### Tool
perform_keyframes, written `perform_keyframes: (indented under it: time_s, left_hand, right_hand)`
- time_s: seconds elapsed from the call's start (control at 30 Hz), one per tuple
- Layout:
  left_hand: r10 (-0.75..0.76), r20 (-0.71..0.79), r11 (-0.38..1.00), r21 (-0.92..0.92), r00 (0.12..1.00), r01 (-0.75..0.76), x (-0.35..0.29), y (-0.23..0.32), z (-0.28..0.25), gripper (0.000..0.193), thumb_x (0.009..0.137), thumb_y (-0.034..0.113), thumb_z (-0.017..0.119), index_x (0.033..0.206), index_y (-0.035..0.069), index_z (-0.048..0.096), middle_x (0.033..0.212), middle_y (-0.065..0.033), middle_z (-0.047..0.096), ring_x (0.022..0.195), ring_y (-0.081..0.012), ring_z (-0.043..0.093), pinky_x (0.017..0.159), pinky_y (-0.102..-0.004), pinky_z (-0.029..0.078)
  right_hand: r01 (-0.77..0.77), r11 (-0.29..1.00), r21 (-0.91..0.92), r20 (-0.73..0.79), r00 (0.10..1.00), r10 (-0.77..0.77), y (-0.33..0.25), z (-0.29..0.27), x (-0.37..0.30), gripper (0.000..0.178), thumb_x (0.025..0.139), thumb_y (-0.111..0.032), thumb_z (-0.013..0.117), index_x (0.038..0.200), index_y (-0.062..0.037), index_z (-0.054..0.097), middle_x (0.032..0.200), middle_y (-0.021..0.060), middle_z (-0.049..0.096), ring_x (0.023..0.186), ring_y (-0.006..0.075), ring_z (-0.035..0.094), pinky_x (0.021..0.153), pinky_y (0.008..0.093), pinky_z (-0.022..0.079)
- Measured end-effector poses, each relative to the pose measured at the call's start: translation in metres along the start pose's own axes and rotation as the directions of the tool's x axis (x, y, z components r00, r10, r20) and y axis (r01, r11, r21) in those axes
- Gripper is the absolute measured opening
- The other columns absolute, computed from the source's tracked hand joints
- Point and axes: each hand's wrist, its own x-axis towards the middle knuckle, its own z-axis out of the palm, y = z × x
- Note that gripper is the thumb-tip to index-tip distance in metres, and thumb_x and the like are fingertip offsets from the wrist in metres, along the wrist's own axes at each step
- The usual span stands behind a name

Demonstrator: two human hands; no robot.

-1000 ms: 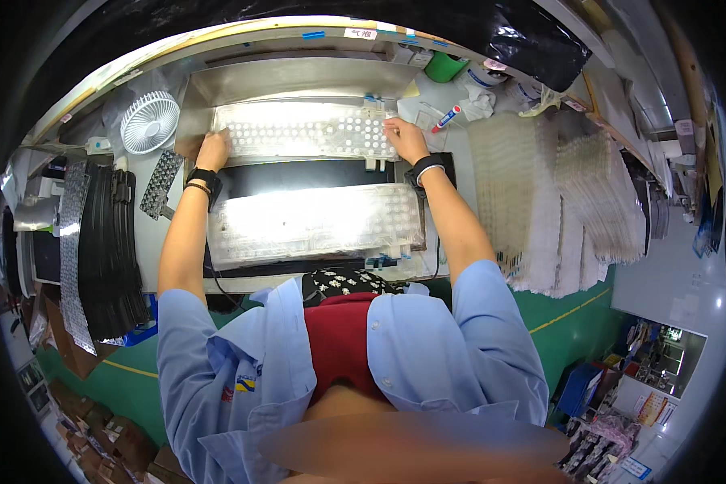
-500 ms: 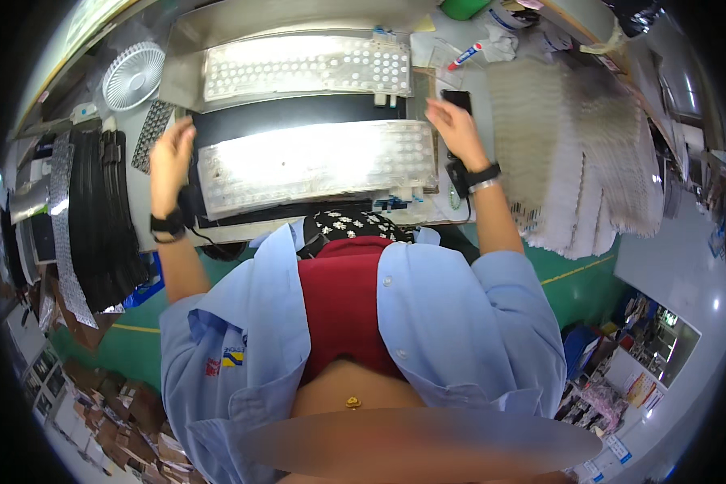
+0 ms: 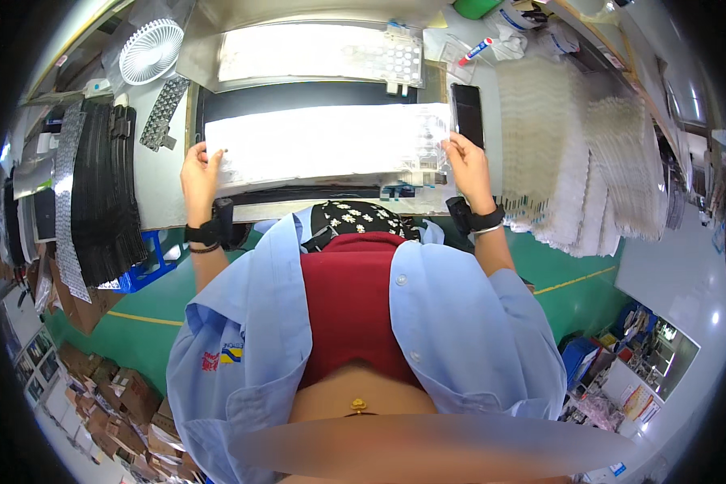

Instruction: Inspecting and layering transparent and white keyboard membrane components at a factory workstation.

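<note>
On the workbench [image 3: 165,189], both hands' fingers pinch a translucent sheet [image 3: 323,145]; its pattern is indistinct.

White desk fan [image 3: 150,50] far left; black strip stack [image 3: 105,198] left; white sheet piles [image 3: 581,153] right.

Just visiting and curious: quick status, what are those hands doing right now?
Left hand and right hand grip opposite ends of the translucent white sheet. Sheet held over the black mat. Nothing between the hands.

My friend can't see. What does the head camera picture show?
A person's left hand and right hand hold the ends of a long translucent keyboard sheet over a black mat. A small white fan stands at the far left.
</note>
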Motion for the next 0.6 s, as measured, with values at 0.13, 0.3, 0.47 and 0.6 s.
perform_keyframes:
  time_s: [0.13, 0.3, 0.47, 0.6]
  left_hand:
    - [0.004, 0.19, 0.968, -0.246, 0.982, 0.044, 0.013, -0.016, 0.006, 0.027, 0.081, 0.016, 0.061, 0.099, -0.003, 0.053, 0.067, 0.0003, 0.053, 0.061, -0.0062, 0.048, 0.056, -0.0196, 0.039]
    - [0.017, 0.156, 0.812, -0.579, 0.988, 0.078, 0.022, -0.001, -0.018, 0.014, 0.087, 0.012, 0.053, 0.093, -0.001, 0.055, 0.072, 0.0022, 0.056, 0.06, -0.002, 0.046, 0.054, -0.0157, 0.036]
    - [0.001, 0.053, 0.731, -0.682, 0.999, 0.036, 0.031, 0.011, -0.051, 0.015, 0.086, 0.011, 0.054, 0.097, 0.0, 0.057, 0.073, 0.0027, 0.057, 0.059, -0.0011, 0.046, 0.052, -0.0153, 0.035]
    - [0.016, 0.044, 0.733, -0.68, 0.999, 0.018, 0.029, 0.018, -0.068, 0.02, 0.087, 0.011, 0.052, 0.102, -0.003, 0.057, 0.085, -0.0002, 0.06, 0.07, -0.0025, 0.051, 0.061, -0.0154, 0.04]
  right_hand:
    - [0.078, 0.861, 0.503, -0.03, 0.997, -0.073, 0.028, 0.005, 0.005, 0.027, 0.087, -0.009, 0.052, 0.11, 0.0042, 0.054, 0.092, 0.0062, 0.063, 0.079, 0.0071, 0.055, 0.068, 0.0191, 0.042]
    - [-0.016, 0.822, 0.569, 0.041, 0.999, -0.009, 0.016, -0.011, 0.009, 0.03, 0.084, -0.006, 0.054, 0.112, 0.0049, 0.053, 0.09, 0.0086, 0.064, 0.082, 0.0091, 0.058, 0.07, 0.0198, 0.045]
    - [0.069, 0.773, 0.631, -0.012, 0.997, -0.079, -0.004, -0.023, 0.013, 0.032, 0.085, -0.009, 0.053, 0.116, 0.0014, 0.052, 0.089, 0.0058, 0.064, 0.064, 0.0001, 0.046, 0.054, 0.0142, 0.033]
    - [0.102, 0.786, 0.61, -0.023, 0.994, -0.111, -0.02, -0.036, 0.015, 0.034, 0.086, -0.011, 0.051, 0.118, -0.0002, 0.051, 0.087, 0.0031, 0.064, 0.06, -0.0003, 0.043, 0.053, 0.0138, 0.033]
